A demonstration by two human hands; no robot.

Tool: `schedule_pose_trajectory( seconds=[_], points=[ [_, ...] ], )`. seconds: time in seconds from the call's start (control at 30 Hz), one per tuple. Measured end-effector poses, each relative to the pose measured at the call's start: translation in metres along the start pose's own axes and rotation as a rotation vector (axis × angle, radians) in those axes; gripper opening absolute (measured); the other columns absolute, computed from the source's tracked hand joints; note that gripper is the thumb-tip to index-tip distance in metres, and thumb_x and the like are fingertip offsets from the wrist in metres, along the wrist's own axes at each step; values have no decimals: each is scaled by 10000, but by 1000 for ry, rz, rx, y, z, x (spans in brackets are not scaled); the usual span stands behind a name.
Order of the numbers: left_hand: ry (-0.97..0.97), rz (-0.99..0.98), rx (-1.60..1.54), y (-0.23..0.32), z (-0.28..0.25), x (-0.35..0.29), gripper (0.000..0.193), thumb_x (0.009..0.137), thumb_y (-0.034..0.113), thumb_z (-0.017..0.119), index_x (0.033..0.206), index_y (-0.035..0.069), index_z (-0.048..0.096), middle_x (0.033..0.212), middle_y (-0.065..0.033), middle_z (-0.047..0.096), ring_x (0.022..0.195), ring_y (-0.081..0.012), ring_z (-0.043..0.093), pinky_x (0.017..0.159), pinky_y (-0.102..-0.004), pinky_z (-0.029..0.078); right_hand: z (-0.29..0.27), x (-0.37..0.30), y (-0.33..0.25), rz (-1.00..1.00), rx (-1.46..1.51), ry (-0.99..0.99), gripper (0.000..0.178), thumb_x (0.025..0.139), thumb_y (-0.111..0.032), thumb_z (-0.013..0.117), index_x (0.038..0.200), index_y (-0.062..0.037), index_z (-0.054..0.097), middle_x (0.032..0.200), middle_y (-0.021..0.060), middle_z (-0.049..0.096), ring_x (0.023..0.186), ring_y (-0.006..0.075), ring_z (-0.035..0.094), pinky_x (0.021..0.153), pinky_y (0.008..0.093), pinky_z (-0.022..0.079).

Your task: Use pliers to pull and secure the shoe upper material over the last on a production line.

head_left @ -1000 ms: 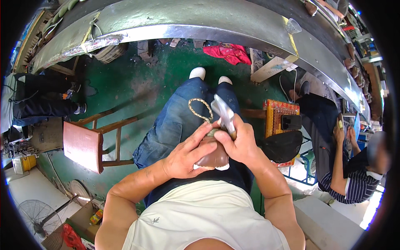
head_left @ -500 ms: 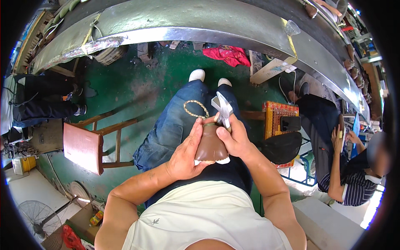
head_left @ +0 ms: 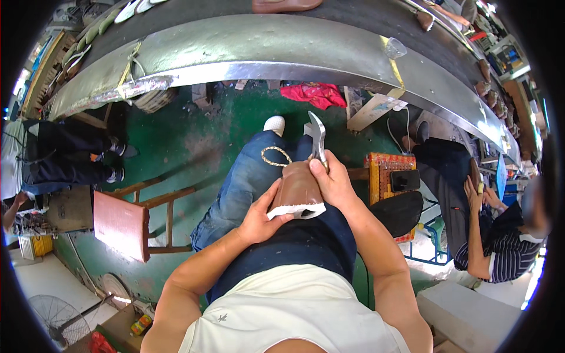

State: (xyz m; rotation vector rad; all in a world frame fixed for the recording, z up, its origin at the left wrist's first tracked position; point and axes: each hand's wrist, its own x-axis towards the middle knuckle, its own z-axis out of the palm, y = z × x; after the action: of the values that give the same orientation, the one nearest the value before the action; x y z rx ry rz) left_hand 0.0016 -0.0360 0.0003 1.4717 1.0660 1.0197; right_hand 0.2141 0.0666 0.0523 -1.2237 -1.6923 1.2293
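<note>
A brown leather shoe upper (head_left: 299, 183) with a white lower edge is held over my lap, its open edge toward me. My left hand (head_left: 263, 215) is closed round its left side, thumb near the white edge. My right hand (head_left: 335, 181) grips steel lasting pincers (head_left: 318, 135) by the handle, largely hidden in the fingers, and rests against the upper's right side. The curved jaws point up and away from me. A braided cord loop (head_left: 274, 147) lies just beyond the upper; where it is fastened is hidden.
Ahead runs a metal-edged workbench (head_left: 235, 44) with a brown shoe (head_left: 286, 5) on it. At left stand a wooden stool (head_left: 122, 225) and another person. To the right are a bead-covered seat (head_left: 379, 167) with a phone (head_left: 405, 180), and a co-worker (head_left: 500, 262) handling a shoe.
The upper has tipped, so its white edge and hollow opening now show more. The pincers have swung more upright in my right hand. My view has shifted, showing more of the bench.
</note>
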Motion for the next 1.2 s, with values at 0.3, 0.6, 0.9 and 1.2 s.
schedule_pose_trajectory(
  seconds=[0.3, 0.6, 0.9, 1.2],
  points=[
    [-166, -414, 43, 47, -33, 92, 633, 1041, 547, 508, 1221, -41, 654, 1059, -112, 710, 962, -150, 634, 856, -345, 524, -53, -72, 38, 515, 616, 173, 223, 1051, -166, 546, 1231, -33, 548, 966, 74, 637, 821, 146, 600, 730, 289, 501],
    [-310, -697, -195, -28, -10, 85, 297, 913, 32, 574, 1178, -10, 702, 980, -83, 738, 826, -152, 697, 741, -299, 561, -50, -123, 2, 412, -69, -182, 319, 1002, -163, 598, 1272, 3, 568, 880, 126, 714, 767, 228, 699, 713, 376, 537],
    [-307, -589, -239, -4, 6, 32, 912, 826, 96, 799, 1559, -2, 265, 1452, -137, 515, 1368, -221, 466, 1182, -356, 329, -68, -88, -11, 32, -752, -520, 412, 919, -162, 644, 1282, 17, 573, 1004, 196, 680, 917, 403, 667, 802, 469, 537],
    [-350, -532, -183, -15, 4, 28, 985, 809, 89, 815, 1581, -1, 210, 1448, -159, 521, 1371, -233, 476, 1176, -362, 346, -62, -50, -15, -151, -1025, -720, 438, 868, -141, 704, 1261, 8, 580, 981, 168, 679, 946, 375, 673, 800, 449, 549]
  ],
)
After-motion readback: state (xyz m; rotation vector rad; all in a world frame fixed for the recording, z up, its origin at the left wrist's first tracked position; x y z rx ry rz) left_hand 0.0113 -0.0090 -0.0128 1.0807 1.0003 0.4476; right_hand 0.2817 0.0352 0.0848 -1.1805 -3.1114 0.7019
